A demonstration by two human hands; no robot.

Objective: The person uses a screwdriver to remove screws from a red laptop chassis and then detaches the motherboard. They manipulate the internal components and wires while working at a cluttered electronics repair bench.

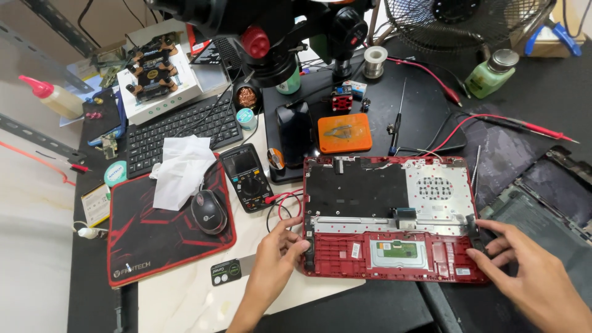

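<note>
- Right hand [530, 271], lower right of the frame: fingers spread and open, tips touching the right edge of the red laptop shell [394, 219] by a small black part at its corner.
- Left hand [277, 250], lower centre: fingers curled, pinching the shell's left edge near its lower corner.
- Laptop shell, centre right: lies flat, inside up; black sheet on the upper left, perforated metal plate on the upper right, green board in the lower middle.
- Multimeter [246, 177], just left of the shell; its red lead loops towards the left hand.
- Mouse [208, 211] on a red and black pad [160, 237], lower left; crumpled white tissue [182, 169] over the pad's top edge.
- Black keyboard [182, 129], above the pad.
- Orange case [345, 132], above the shell.
- Microscope [277, 37], top centre.
- Solder spool [374, 61], right of it.
- Green bottle [490, 74], upper right.
- Fan [468, 21], top right.
- Dark laptop part [549, 191], right edge.
</note>
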